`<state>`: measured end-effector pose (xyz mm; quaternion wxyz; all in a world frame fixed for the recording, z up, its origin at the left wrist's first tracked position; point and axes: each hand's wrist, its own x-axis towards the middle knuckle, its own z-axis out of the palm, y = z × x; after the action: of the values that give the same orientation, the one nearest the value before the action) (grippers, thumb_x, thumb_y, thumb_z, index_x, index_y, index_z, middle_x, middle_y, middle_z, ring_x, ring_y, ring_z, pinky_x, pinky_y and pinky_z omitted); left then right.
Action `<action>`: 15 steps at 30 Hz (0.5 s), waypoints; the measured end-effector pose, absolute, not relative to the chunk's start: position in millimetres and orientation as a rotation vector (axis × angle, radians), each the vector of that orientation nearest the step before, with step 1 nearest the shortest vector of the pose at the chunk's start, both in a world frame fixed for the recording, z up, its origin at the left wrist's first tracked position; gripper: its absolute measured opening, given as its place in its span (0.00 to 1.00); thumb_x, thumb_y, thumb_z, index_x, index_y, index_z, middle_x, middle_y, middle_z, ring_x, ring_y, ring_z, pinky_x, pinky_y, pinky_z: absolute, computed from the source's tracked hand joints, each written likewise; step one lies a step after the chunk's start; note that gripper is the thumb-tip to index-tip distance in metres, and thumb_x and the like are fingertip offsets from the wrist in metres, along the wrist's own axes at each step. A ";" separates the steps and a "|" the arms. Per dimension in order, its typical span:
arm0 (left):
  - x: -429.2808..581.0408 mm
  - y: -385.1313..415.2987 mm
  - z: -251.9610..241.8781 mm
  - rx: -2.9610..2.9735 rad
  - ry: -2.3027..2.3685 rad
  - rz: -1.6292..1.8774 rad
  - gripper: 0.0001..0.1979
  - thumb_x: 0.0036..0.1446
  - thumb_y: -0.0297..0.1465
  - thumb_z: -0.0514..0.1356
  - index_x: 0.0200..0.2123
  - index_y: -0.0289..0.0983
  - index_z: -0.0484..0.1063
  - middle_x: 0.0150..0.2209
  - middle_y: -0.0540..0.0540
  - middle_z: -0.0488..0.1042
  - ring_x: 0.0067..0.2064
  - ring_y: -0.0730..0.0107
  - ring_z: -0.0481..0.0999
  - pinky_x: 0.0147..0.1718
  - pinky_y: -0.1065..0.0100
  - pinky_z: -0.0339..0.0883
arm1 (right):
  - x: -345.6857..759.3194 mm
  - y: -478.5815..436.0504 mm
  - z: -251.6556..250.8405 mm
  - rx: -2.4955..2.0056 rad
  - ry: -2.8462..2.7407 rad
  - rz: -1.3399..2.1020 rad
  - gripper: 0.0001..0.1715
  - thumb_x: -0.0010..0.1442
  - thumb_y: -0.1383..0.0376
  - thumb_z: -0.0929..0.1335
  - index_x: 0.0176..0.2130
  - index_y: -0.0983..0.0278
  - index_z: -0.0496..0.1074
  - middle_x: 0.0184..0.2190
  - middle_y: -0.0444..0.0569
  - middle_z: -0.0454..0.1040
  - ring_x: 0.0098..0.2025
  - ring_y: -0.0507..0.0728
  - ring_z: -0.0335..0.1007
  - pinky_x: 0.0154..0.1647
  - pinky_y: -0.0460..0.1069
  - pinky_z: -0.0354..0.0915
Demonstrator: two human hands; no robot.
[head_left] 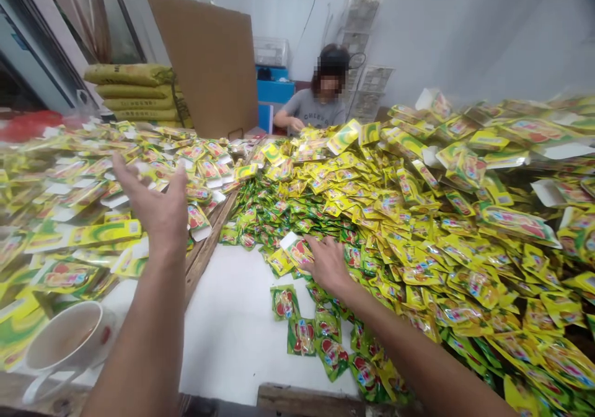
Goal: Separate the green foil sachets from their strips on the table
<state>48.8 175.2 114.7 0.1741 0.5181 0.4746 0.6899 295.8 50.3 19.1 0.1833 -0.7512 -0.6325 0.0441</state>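
My left hand (155, 200) is raised over the pile of small printed cartons (83, 234) on the left. Its thumb and fingers are spread wide, with nothing between them, and it is a little blurred. Near the middle, my right hand (328, 265) grips a small carton (297, 250) with a white flap at its upper end. That carton lies low against the heap of green sachets (279, 209). Several loose green sachets (302, 335) with red fruit pictures lie on the white tabletop (223, 318) in front of it.
A wooden strip (214, 231) divides the cartons from the sachets. A white mug (65, 342) of brownish drink stands front left. Yellow sachets (418, 250) and cartons heap high on the right. Behind are a cardboard sheet (209, 64), stacked sacks (134, 95) and a seated person (316, 104).
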 end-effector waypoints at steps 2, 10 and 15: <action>66.7 154.3 102.1 1.342 1.308 1.844 0.39 0.44 0.39 0.67 0.57 0.35 0.56 0.53 0.38 0.65 0.51 0.61 0.67 0.48 0.62 0.61 | 294.2 54.4 19.3 -2.103 -1.632 0.214 0.19 0.49 0.63 0.71 0.43 0.62 0.70 0.30 0.50 0.73 0.37 0.60 0.64 0.36 0.51 0.58; 124.4 94.6 -1.9 0.810 1.005 1.144 0.29 0.35 0.41 0.70 0.39 0.36 0.65 0.23 0.48 0.75 0.25 0.67 0.74 0.26 0.68 0.65 | 274.3 66.0 30.2 -1.579 -1.489 0.743 0.12 0.55 0.64 0.63 0.40 0.64 0.70 0.31 0.47 0.75 0.32 0.54 0.71 0.34 0.48 0.66; 99.0 110.5 -19.8 0.747 1.084 1.289 0.28 0.31 0.39 0.71 0.36 0.36 0.64 0.17 0.57 0.69 0.18 0.74 0.69 0.20 0.74 0.60 | 274.3 72.4 3.5 -1.632 -2.218 0.438 0.34 0.46 0.79 0.63 0.51 0.60 0.68 0.54 0.50 0.69 0.56 0.60 0.61 0.55 0.57 0.56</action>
<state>99.0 110.5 -19.8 0.6048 0.3229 0.4684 0.5572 274.3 72.4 3.5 0.1755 -0.5761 -0.7832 0.1545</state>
